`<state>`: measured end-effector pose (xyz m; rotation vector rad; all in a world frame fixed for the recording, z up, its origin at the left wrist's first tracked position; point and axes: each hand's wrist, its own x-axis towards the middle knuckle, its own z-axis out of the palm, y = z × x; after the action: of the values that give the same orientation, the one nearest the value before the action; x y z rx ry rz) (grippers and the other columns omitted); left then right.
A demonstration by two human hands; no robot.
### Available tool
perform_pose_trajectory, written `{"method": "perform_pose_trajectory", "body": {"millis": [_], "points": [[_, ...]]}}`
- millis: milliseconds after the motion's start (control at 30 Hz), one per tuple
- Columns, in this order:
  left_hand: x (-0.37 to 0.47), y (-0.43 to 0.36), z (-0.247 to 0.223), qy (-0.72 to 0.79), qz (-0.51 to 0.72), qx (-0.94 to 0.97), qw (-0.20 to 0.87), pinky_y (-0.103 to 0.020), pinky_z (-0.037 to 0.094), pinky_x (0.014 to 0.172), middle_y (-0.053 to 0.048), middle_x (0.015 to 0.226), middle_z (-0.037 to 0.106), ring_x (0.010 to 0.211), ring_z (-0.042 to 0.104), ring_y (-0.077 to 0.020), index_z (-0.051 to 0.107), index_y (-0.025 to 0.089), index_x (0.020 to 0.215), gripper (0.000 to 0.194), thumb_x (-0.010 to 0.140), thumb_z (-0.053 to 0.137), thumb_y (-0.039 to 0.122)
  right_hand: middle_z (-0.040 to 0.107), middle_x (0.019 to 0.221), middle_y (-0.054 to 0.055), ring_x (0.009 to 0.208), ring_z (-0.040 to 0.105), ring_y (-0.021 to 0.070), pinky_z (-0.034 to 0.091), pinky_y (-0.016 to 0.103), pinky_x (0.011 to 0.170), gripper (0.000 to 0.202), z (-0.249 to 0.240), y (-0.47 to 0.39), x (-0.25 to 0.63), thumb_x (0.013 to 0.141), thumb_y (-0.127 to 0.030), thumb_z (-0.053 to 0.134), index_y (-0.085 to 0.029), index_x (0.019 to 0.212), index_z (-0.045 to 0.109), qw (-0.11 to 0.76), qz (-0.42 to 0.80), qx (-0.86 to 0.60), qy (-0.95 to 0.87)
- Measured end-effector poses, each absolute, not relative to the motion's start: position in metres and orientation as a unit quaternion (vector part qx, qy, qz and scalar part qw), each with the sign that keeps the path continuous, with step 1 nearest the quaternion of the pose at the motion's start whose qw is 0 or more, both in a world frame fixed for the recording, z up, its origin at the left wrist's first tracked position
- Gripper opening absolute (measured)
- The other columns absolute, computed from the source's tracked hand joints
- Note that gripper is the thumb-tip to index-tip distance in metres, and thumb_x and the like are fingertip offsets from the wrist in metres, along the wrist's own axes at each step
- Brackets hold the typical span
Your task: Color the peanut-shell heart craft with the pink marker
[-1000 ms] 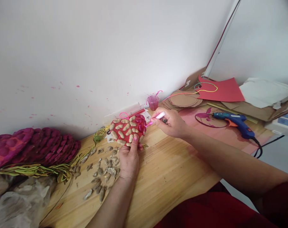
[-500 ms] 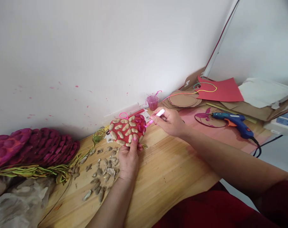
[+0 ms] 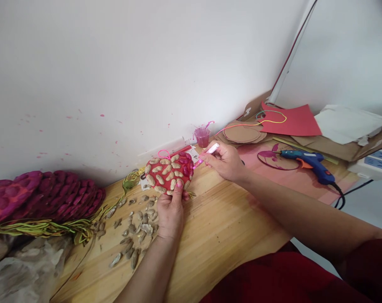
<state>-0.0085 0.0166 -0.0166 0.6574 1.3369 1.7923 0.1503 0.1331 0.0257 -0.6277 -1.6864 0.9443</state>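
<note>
Clamping a round red peanut-studded disc (image 3: 168, 172) between thumb and fingers, the left hand (image 3: 171, 212) faces the right hand (image 3: 227, 162), whose fingers pinch a white-handled pink brush (image 3: 213, 148).

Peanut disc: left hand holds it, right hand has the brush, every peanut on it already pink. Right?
Not every peanut: the head view shows pink peanuts only toward the upper right of the peanut disc; the other peanuts are plain tan. The left hand does hold the disc, and the right hand has the brush.
</note>
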Motion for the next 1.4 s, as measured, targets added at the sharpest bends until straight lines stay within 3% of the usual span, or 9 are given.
{"method": "perform_pose_trajectory", "body": {"millis": [100, 300, 467, 600, 767, 933, 1133, 1300, 1400], "points": [[-0.009, 0.016, -0.016, 0.528, 0.704, 0.257, 0.400, -0.020, 0.046, 0.053, 0.002, 0.060, 0.065, 0.052, 0.056, -0.0085, 0.068, 0.014, 0.069, 0.043, 0.067, 0.090, 0.051, 0.060, 0.061, -0.004, 0.052, 0.054, 0.0109, 0.039, 0.025, 0.051, 0.036, 0.024, 0.131, 0.149, 0.085, -0.050, 0.078, -0.020, 0.080, 0.059, 0.502, 0.433, -0.250, -0.706], [-0.007, 0.016, -0.013, 0.521, 0.713, 0.236, 0.406, -0.020, 0.045, 0.052, 0.003, 0.059, 0.063, 0.051, 0.054, -0.0079, 0.066, 0.015, 0.068, 0.045, 0.063, 0.092, 0.051, 0.057, 0.063, -0.004, 0.054, 0.050, 0.0105, 0.037, 0.025, 0.052, 0.034, 0.025, 0.131, 0.150, 0.087, -0.047, 0.076, -0.021, 0.077, 0.056, 0.523, 0.362, -0.272, -0.722], [-0.008, 0.016, -0.014, 0.527, 0.704, 0.247, 0.407, -0.020, 0.046, 0.053, 0.002, 0.059, 0.064, 0.051, 0.055, -0.0079, 0.067, 0.015, 0.068, 0.044, 0.064, 0.091, 0.051, 0.055, 0.060, -0.005, 0.051, 0.048, 0.0108, 0.034, 0.026, 0.049, 0.033, 0.027, 0.126, 0.149, 0.088, -0.048, 0.074, -0.022, 0.078, 0.056, 0.494, 0.427, -0.237, -0.719], [-0.008, 0.017, -0.014, 0.521, 0.710, 0.245, 0.405, -0.020, 0.045, 0.051, 0.003, 0.059, 0.063, 0.051, 0.054, -0.0078, 0.067, 0.015, 0.069, 0.044, 0.063, 0.092, 0.051, 0.054, 0.060, -0.005, 0.053, 0.045, 0.0100, 0.032, 0.026, 0.051, 0.033, 0.028, 0.126, 0.150, 0.088, -0.045, 0.076, -0.021, 0.075, 0.057, 0.506, 0.368, -0.260, -0.736], [-0.007, 0.016, -0.014, 0.520, 0.711, 0.235, 0.412, -0.019, 0.045, 0.051, 0.003, 0.060, 0.063, 0.051, 0.055, -0.0075, 0.066, 0.014, 0.070, 0.046, 0.061, 0.093, 0.051, 0.057, 0.061, -0.005, 0.053, 0.049, 0.0104, 0.035, 0.025, 0.052, 0.032, 0.028, 0.128, 0.151, 0.089, -0.047, 0.074, -0.021, 0.078, 0.057, 0.499, 0.405, -0.253, -0.723], [-0.008, 0.018, -0.013, 0.498, 0.727, 0.209, 0.425, -0.018, 0.046, 0.052, 0.004, 0.061, 0.063, 0.053, 0.056, -0.0072, 0.065, 0.014, 0.071, 0.048, 0.056, 0.096, 0.049, 0.055, 0.062, -0.004, 0.053, 0.043, 0.0092, 0.032, 0.025, 0.051, 0.032, 0.030, 0.129, 0.151, 0.089, -0.045, 0.074, -0.021, 0.076, 0.058, 0.520, 0.357, -0.277, -0.725], [-0.009, 0.023, -0.012, 0.489, 0.742, 0.163, 0.429, -0.019, 0.046, 0.050, 0.004, 0.059, 0.063, 0.051, 0.055, -0.0072, 0.066, 0.014, 0.072, 0.053, 0.048, 0.099, 0.048, 0.052, 0.056, -0.007, 0.048, 0.046, 0.0102, 0.037, 0.024, 0.048, 0.043, 0.031, 0.146, 0.158, 0.082, -0.063, 0.072, -0.022, 0.085, 0.057, 0.588, 0.422, -0.325, -0.609], [-0.009, 0.025, -0.014, 0.488, 0.741, 0.162, 0.432, -0.020, 0.045, 0.050, 0.003, 0.058, 0.063, 0.050, 0.055, -0.0083, 0.066, 0.014, 0.071, 0.055, 0.048, 0.097, 0.052, 0.054, 0.060, -0.005, 0.052, 0.050, 0.0121, 0.041, 0.025, 0.051, 0.046, 0.045, 0.170, 0.171, 0.092, -0.068, 0.054, -0.022, 0.092, 0.058, 0.607, 0.354, -0.367, -0.610], [-0.009, 0.026, -0.016, 0.496, 0.738, 0.180, 0.421, -0.020, 0.044, 0.050, 0.002, 0.057, 0.063, 0.050, 0.055, -0.0084, 0.066, 0.014, 0.069, 0.055, 0.051, 0.095, 0.056, 0.066, 0.075, 0.002, 0.066, 0.059, 0.0150, 0.046, 0.027, 0.061, 0.044, 0.064, 0.189, 0.169, 0.102, -0.054, 0.038, -0.019, 0.100, 0.063, 0.520, 0.171, -0.480, -0.686]]}}
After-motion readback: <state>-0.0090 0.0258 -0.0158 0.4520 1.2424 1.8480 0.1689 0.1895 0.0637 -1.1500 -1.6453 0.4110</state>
